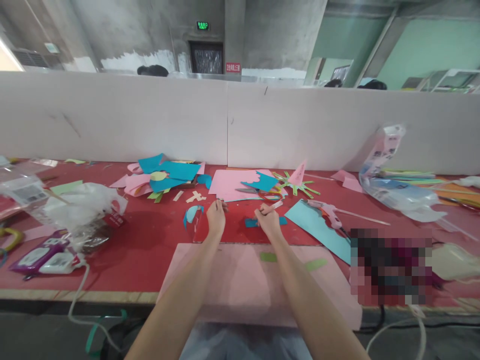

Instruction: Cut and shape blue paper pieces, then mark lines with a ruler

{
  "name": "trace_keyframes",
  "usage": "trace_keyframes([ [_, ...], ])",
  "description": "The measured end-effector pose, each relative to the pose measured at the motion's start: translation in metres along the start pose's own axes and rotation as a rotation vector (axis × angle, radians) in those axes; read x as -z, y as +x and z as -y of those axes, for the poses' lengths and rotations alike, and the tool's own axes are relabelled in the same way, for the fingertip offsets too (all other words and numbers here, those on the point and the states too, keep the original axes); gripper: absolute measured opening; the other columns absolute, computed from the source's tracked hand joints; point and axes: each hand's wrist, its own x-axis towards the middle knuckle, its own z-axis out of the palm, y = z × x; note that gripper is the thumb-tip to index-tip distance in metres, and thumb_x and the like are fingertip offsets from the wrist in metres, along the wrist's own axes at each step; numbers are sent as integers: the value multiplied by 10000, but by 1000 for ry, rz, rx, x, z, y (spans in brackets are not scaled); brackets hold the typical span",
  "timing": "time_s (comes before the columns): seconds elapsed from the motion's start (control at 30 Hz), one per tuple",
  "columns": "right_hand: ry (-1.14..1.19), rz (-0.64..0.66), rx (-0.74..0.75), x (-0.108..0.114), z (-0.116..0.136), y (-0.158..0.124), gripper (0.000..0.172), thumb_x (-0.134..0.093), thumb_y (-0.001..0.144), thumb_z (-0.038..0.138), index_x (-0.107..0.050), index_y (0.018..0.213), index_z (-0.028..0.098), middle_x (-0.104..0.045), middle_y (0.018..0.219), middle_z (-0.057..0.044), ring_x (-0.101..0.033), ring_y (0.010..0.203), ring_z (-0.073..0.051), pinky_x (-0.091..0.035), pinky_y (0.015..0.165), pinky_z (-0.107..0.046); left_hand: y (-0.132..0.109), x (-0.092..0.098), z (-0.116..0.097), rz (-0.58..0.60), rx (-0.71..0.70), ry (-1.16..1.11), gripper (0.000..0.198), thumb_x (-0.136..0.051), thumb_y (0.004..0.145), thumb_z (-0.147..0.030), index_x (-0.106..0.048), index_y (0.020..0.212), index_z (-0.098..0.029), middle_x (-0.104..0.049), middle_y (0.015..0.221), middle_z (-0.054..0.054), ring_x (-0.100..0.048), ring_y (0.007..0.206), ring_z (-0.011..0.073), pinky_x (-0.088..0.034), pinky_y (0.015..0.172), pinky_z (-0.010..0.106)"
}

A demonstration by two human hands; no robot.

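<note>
Both my arms reach out over a red table (150,250). My left hand (216,218) is closed in a pinch near a curled blue paper strip (192,215); what it grips is too small to name. My right hand (267,220) is closed on a small white stick-like item (276,204), above a small blue paper scrap (252,223). Just beyond the hands lie scissors (258,192) on a pink sheet (232,185) with a blue cut-out (265,182). A large pink sheet (240,280) lies under my forearms at the table's front edge.
Blue, pink and green paper offcuts (165,175) are heaped at the back left. A glue gun (330,212) rests on a light blue sheet (318,225) at right. Plastic bags (82,205) and packets (48,255) sit left, another bag (393,190) right. A white partition (225,125) closes the back.
</note>
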Motion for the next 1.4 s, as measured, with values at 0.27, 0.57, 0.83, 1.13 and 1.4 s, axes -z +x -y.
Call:
trace_keyframes([
  [0.27, -10, -40, -7, 0, 0, 1, 251, -450, 747, 341, -292, 580, 240, -456, 390, 79, -539, 410, -133, -376, 492, -212, 2, -3, 4, 9, -38, 5, 291, -319, 855, -218, -509, 636, -200, -584, 594, 10, -573, 626, 166, -409, 624, 264],
  [0.57, -66, -35, -6, -1, -2, 2, 229, -464, 716, 304, -300, 571, 237, -503, 453, 66, -543, 454, -135, -372, 500, -215, -1, 0, -2, 55, -33, 25, 290, -330, 847, -251, -513, 629, -195, -575, 577, 8, -550, 588, 158, -369, 568, 249],
  [0.83, -9, -16, -14, -1, -1, 0, 223, -468, 723, 302, -314, 574, 240, -525, 446, 69, -546, 430, -133, -391, 490, -216, 3, 0, 0, 39, -21, 14, 224, -410, 815, -269, -534, 645, -192, -583, 594, -5, -563, 608, 155, -390, 585, 246],
  [1.13, 61, -46, -67, 0, -2, 2, 224, -461, 717, 283, -297, 570, 239, -502, 425, 76, -550, 413, -134, -403, 488, -218, 16, 2, 2, 0, 69, -150, 229, -515, 784, -393, -540, 708, -178, -595, 597, 2, -572, 517, 139, -456, 548, 245],
  [1.4, -34, -45, -41, 1, 1, 0, 238, -462, 717, 298, -282, 572, 239, -523, 442, 65, -557, 443, -139, -412, 506, -221, 11, 3, -2, 56, 129, -202, 204, -444, 791, -318, -522, 646, -198, -586, 524, 10, -594, 511, 167, -496, 545, 269],
])
